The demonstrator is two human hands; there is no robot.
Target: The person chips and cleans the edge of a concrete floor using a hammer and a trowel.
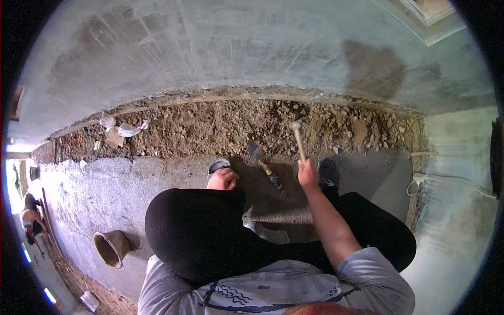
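Grey concrete floor (105,184) ran under the crouching person, up to a strip of broken earth and rubble (236,126) along the foot of a plastered wall (210,42).

The right hand (307,174) was closed in a fist round the lower end of a hammer (298,139), its wooden handle slanting up and away so that the small head hung over the edge of the rubble; the forearm came out of a grey sleeve and crossed the right knee. The left hand (223,179) rested low in front of the left knee, fingers curled under; whether it gripped anything I could not tell. Between the two hands lay one trowel (263,164) on the concrete, blade toward the rubble, handle pointing back at the person, touched by neither hand.

Two dark shoes showed, one just beyond each hand, the left shoe (218,166) and the right shoe (328,171). Farther left, crumpled plastic scraps (122,128) lay on the earth; one bucket (111,248) stood on the floor beside the left leg, well apart from the tools; at the far left edge another person (30,215) crouched, small and indistinct.
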